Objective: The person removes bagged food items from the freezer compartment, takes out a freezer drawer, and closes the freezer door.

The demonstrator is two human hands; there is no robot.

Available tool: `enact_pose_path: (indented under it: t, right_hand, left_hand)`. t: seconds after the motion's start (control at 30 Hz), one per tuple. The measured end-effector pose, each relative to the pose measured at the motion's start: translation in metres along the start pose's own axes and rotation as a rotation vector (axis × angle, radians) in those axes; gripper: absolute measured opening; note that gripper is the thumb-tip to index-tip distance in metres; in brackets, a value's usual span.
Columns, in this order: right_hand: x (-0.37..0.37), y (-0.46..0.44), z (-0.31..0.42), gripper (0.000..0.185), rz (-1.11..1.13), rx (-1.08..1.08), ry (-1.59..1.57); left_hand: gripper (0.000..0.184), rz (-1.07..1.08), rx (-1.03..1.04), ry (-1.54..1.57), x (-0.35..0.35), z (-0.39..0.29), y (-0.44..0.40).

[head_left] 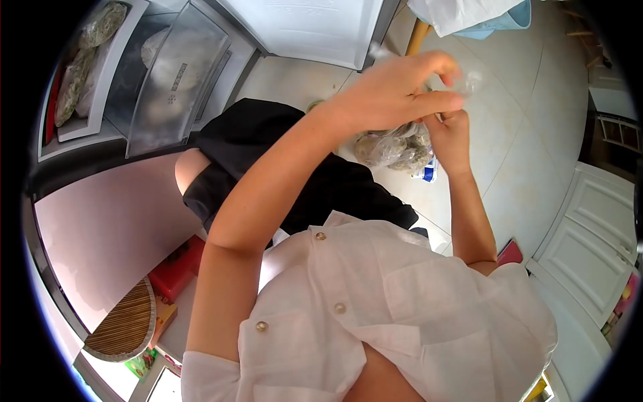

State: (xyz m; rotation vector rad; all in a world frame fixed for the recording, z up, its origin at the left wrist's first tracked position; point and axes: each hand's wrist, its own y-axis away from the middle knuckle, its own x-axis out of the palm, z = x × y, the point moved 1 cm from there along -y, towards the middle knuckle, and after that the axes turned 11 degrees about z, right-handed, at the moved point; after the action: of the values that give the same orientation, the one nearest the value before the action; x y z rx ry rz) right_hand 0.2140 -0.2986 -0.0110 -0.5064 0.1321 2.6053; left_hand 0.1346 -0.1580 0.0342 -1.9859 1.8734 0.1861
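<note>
A clear plastic bag (382, 149) with brownish-grey, lumpy contents hangs or rests below my hands; I cannot tell which. My right hand (450, 137) is closed in a pinch at its gathered top. My left hand (395, 90) reaches over from the left, its thumb close to the right fingertips. The left index finger is curved and apart from the thumb, and its other fingers are partly hidden. Loose, see-through plastic (472, 82) shows blurred beyond the fingertips. A blue-and-white packet (429, 172) is partly visible beside the bag.
To the left stands an open fridge-freezer with a translucent drawer (177, 84) pulled out and bagged food (77, 80) in its door shelf. A white door panel (315, 27) is at the top. White cabinets (589, 234) line the right. A round woven mat (124, 321) lies lower left.
</note>
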Motion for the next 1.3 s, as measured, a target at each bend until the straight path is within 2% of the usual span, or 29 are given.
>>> enact_pose_path:
  t: [0.03, 0.17, 0.27, 0.3, 0.4, 0.5, 0.53, 0.6, 0.7, 0.8, 0.9, 1.0, 1.1, 1.17, 1.3]
  right_hand:
    - [-0.004, 0.0, -0.001, 0.008, 0.014, 0.049, -0.054]
    - [-0.003, 0.004, -0.01, 0.007, 0.049, -0.053, -0.223]
    - [-0.004, 0.005, -0.008, 0.008, 0.074, 0.002, -0.393]
    - [-0.004, 0.004, -0.003, 0.01, 0.075, 0.037, -0.443]
    - [-0.017, -0.002, -0.018, 0.015, 0.085, 0.103, -0.625]
    - [-0.021, -0.006, -0.023, 0.018, 0.129, 0.094, -0.724]
    - [-0.022, -0.005, -0.019, 0.019, 0.148, 0.082, -0.737]
    - [-0.013, -0.005, -0.01, 0.019, 0.123, 0.048, -0.508]
    - [-0.007, -0.005, -0.001, 0.021, 0.084, -0.123, -0.246]
    - [-0.01, -0.009, 0.009, 0.024, -0.048, -0.361, 0.228]
    - [-0.016, -0.014, 0.009, 0.027, -0.201, -0.723, 0.694]
    - [-0.018, -0.015, -0.004, 0.029, -0.471, -0.904, 0.765]
    - [-0.024, -0.008, 0.0, 0.024, -0.514, -0.768, 0.668]
    - [-0.031, 0.001, 0.0, 0.025, -0.455, -0.649, 0.669]
    - [-0.034, 0.009, -0.005, 0.02, -0.325, -0.586, 0.7]
  left_hand:
    - [0.044, -0.001, -0.02, -0.088, -0.003, 0.004, 0.006]
    - [0.042, 0.059, -0.064, -0.309, 0.001, 0.037, 0.011]
    - [0.039, -0.047, -0.15, 0.111, -0.013, 0.0, 0.0]
    - [0.032, -0.08, -0.185, 0.195, -0.013, -0.017, 0.001]
    - [0.029, -0.278, -0.17, 0.008, 0.008, -0.007, 0.008]
    - [0.031, -0.057, -0.542, -0.083, 0.007, 0.002, 0.031]
    - [0.031, -0.05, -0.535, -0.215, 0.011, 0.003, 0.036]
    - [0.031, -0.049, -0.514, -0.479, 0.018, 0.006, 0.043]
    - [0.036, -0.443, 0.102, -0.652, 0.014, 0.012, 0.03]
    - [0.038, -0.131, -0.102, -0.062, 0.024, 0.022, 0.019]
    - [0.035, -0.142, -0.108, -0.025, 0.028, 0.025, 0.012]
    - [0.029, -0.205, 0.012, 0.055, 0.031, 0.021, 0.016]
    - [0.021, -0.118, -0.081, 0.258, 0.02, 0.023, 0.012]
    - [0.018, -0.037, -0.109, 0.181, 0.012, 0.018, 0.006]
    - [0.016, 0.133, -0.128, 0.021, 0.002, 0.022, -0.002]
